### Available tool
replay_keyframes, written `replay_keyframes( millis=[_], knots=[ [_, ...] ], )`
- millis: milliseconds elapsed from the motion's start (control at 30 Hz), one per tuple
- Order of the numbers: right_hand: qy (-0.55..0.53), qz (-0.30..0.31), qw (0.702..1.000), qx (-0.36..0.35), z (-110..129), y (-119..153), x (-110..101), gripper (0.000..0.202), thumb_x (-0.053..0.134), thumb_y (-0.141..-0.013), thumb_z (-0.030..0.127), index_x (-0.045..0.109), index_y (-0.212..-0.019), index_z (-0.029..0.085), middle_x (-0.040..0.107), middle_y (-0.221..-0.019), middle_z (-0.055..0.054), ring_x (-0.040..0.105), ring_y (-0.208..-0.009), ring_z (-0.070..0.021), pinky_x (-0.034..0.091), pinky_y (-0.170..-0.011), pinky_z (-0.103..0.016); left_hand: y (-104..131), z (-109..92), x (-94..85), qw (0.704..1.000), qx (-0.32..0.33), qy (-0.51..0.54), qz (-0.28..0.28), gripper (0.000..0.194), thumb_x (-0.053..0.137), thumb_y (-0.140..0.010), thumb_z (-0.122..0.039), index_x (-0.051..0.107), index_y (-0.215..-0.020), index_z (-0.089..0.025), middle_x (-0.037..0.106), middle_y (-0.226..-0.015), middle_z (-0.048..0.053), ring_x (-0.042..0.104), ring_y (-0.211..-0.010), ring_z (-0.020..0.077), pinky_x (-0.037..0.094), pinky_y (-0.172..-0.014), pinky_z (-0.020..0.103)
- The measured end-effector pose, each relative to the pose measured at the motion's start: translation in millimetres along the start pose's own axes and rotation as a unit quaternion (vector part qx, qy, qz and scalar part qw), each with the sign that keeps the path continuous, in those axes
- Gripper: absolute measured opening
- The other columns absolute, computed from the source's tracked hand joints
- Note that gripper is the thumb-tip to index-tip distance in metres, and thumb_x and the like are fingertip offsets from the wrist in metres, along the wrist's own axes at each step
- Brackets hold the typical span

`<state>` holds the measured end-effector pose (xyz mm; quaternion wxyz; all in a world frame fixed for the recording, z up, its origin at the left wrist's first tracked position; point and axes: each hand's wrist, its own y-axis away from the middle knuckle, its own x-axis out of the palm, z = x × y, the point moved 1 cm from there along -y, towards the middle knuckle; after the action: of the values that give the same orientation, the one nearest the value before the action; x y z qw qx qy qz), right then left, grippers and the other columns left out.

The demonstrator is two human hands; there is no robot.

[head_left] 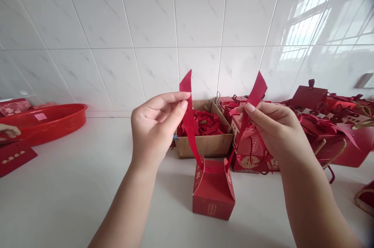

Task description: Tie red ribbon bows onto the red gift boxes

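Observation:
A small red gift box (214, 193) with gold print stands upright on the white counter, its top flaps folded up. A red ribbon (191, 131) passes through the holes in its two flaps, and both ends are held up above the box. My left hand (159, 123) pinches one end between thumb and fingertips. The other end is pinched in my right hand (271, 127), its tip sticking up past the thumb. The two ends spread apart in a V and are not tied.
Behind the box stands an open cardboard box (204, 146) of loose red ribbons. Several red gift boxes and bags (340, 143) crowd the right. At left, another person's hand (8, 131) is near a red plastic basin (70, 121) and a red bag (17, 158). White tiled wall (154, 14) behind.

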<state>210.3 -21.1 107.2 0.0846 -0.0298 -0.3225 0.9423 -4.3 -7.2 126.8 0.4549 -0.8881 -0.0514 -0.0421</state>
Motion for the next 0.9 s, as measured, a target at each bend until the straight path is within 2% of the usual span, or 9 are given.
replay_keyframes(
  millis=[100,233,367,433,633,800,900],
  knots=[
    [-0.036,-0.029,0.999,0.028,1.8,0.9,-2.5,0.022,0.072,-0.076,0.038,0.067,-0.063,0.021,0.058,-0.060,0.001,0.055,-0.064,-0.0135,0.043,-0.063,-0.029,0.2,-1.3,1.7,1.000,-0.005,-0.013,0.000,0.014,0.073,-0.073,-0.015,0.076,-0.083,-0.024,0.075,-0.081,0.000,0.070,-0.079,0.0145,0.060,-0.075,0.025],
    [-0.038,-0.048,0.998,0.004,4.4,1.9,-7.6,0.032,0.072,-0.077,0.034,0.058,-0.052,0.020,0.046,-0.052,0.004,0.043,-0.051,-0.0087,0.038,-0.054,-0.027,1.6,-3.6,6.0,0.999,0.003,-0.036,-0.027,0.014,0.076,-0.070,-0.014,0.075,-0.080,-0.024,0.075,-0.077,-0.001,0.070,-0.073,0.0143,0.061,-0.070,0.025],
    [-0.045,-0.054,0.998,-0.002,5.5,1.3,-8.4,0.011,0.074,-0.075,0.031,0.072,-0.068,0.023,0.061,-0.065,0.002,0.052,-0.060,-0.0102,0.045,-0.059,-0.026,2.8,-4.7,7.8,0.998,0.036,-0.038,-0.038,0.015,0.075,-0.071,-0.012,0.075,-0.081,-0.024,0.075,-0.079,-0.001,0.071,-0.074,0.0140,0.061,-0.072,0.026],
    [-0.054,-0.075,0.996,-0.003,5.3,1.0,-8.2,0.007,0.076,-0.074,0.030,0.073,-0.072,0.024,0.065,-0.070,0.001,0.057,-0.065,-0.0118,0.047,-0.063,-0.027,2.8,-4.5,7.0,0.997,0.054,-0.041,-0.034,0.016,0.075,-0.072,-0.013,0.075,-0.083,-0.025,0.075,-0.081,-0.002,0.071,-0.074,0.0141,0.060,-0.072,0.026],
    [-0.071,-0.071,0.995,-0.010,4.5,0.7,-8.5,0.011,0.072,-0.078,0.030,0.072,-0.071,0.022,0.063,-0.069,0.001,0.055,-0.066,-0.0095,0.045,-0.062,-0.024,1.9,-4.7,4.2,0.995,0.074,-0.052,-0.041,0.015,0.074,-0.073,-0.015,0.075,-0.083,-0.026,0.075,-0.083,-0.003,0.071,-0.078,0.0144,0.060,-0.078,0.028],
    [-0.071,-0.070,0.995,-0.022,6.4,0.6,-5.6,0.012,0.072,-0.078,0.029,0.072,-0.069,0.022,0.064,-0.069,0.001,0.054,-0.066,-0.0111,0.042,-0.061,-0.027,1.5,-2.8,4.0,0.995,0.082,-0.052,-0.035,0.018,0.074,-0.074,-0.016,0.075,-0.087,-0.028,0.075,-0.086,-0.004,0.071,-0.080,0.0145,0.060,-0.080,0.029],
    [-0.061,-0.073,0.995,-0.030,7.8,0.9,-3.6,0.016,0.073,-0.077,0.030,0.070,-0.064,0.021,0.053,-0.057,0.003,0.045,-0.057,-0.0097,0.034,-0.054,-0.027,1.9,-1.2,5.0,0.994,0.086,-0.051,-0.036,0.022,0.075,-0.073,-0.015,0.074,-0.090,-0.029,0.076,-0.087,-0.004,0.071,-0.078,0.0139,0.061,-0.077,0.028]
  ],
)
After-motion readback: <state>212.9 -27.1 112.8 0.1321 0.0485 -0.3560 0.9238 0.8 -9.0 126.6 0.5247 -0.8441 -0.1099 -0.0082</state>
